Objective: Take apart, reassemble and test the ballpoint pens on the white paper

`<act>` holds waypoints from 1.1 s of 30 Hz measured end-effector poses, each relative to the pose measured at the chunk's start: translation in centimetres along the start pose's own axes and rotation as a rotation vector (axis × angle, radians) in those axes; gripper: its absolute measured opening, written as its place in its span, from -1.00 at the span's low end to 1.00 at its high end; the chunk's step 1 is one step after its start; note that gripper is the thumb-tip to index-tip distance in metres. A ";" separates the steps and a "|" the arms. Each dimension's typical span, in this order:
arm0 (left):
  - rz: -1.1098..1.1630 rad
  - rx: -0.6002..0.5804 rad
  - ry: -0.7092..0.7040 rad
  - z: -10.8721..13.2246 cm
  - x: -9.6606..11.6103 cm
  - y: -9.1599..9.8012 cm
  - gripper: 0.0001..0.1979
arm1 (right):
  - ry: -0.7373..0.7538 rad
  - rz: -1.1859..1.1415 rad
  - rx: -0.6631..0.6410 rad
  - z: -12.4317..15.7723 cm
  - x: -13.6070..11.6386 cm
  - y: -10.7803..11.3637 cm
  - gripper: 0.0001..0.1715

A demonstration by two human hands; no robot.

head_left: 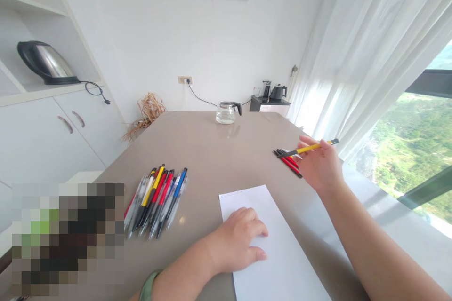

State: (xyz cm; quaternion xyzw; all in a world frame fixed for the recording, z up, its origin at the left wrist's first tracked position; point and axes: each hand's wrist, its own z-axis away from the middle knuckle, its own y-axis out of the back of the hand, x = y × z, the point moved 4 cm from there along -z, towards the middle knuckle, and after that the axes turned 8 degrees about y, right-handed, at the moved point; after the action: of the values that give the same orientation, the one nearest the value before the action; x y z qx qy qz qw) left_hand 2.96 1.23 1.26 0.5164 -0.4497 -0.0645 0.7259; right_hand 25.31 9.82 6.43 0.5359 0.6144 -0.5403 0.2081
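My left hand (243,240) rests on a sheet of white paper (278,263), its fingers apart and slightly bent, with nothing in them. Faint writing runs along the paper's far edge. Over the right side of the table, my right hand (323,164) holds a yellow pen (307,149) with a dark grip, pinched between thumb and fingers and lying nearly level. Just beneath and left of that hand lie several red and black pens (291,165), partly hidden by it. To the left of the paper is a bunch of pens (164,195) in yellow, red, blue and clear plastic.
A glass pot (226,114) with a black handle stands at the far end of the brown table (201,150). White curtains (339,56) and a window border the right side. A metal kettle (49,63) sits on the left shelf. Something at lower left is pixelated.
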 end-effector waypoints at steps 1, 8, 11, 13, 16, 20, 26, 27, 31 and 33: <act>0.003 -0.002 0.001 0.0 0.0 0.0 -0.70 | 0.053 0.054 0.024 -0.2 -0.3 0.5 -0.67; 0.015 0.000 0.004 0.0 0.0 0.0 -0.70 | 0.155 0.415 0.098 -0.7 0.7 3.1 -0.75; 0.007 -0.006 -0.005 0.1 0.1 0.1 -0.70 | 0.066 0.576 0.037 -0.6 1.9 3.6 -0.69; 0.007 -0.008 -0.003 0.1 0.1 0.1 -0.70 | 0.060 0.789 0.003 -0.5 2.4 3.9 -0.61; 0.014 -0.003 0.000 0.1 0.1 0.0 -0.70 | 0.094 1.162 -0.057 -0.7 3.0 4.3 -0.61; 0.007 -0.006 0.000 0.1 0.1 0.0 -0.69 | 0.180 1.461 -0.075 -1.0 3.4 4.6 -0.53; 0.003 -0.018 0.002 0.1 0.2 0.1 -0.70 | 0.119 1.747 -0.129 -0.7 4.7 4.3 -0.71; 0.002 -0.017 0.003 0.1 0.2 0.1 -0.70 | 0.115 1.783 -0.130 -0.6 4.8 4.1 -0.71; 0.004 -0.009 0.004 0.1 0.1 0.1 -0.70 | 0.170 1.839 -0.173 -0.2 5.4 3.3 -0.75; 0.001 -0.008 0.005 0.1 0.1 0.1 -0.70 | 0.194 1.837 -0.201 -0.2 5.7 3.2 -0.75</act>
State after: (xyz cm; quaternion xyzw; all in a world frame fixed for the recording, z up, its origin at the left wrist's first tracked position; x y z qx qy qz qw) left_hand 2.95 1.17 1.45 0.5136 -0.4477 -0.0646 0.7292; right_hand 26.25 11.96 0.27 0.8345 0.0076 -0.0604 0.5476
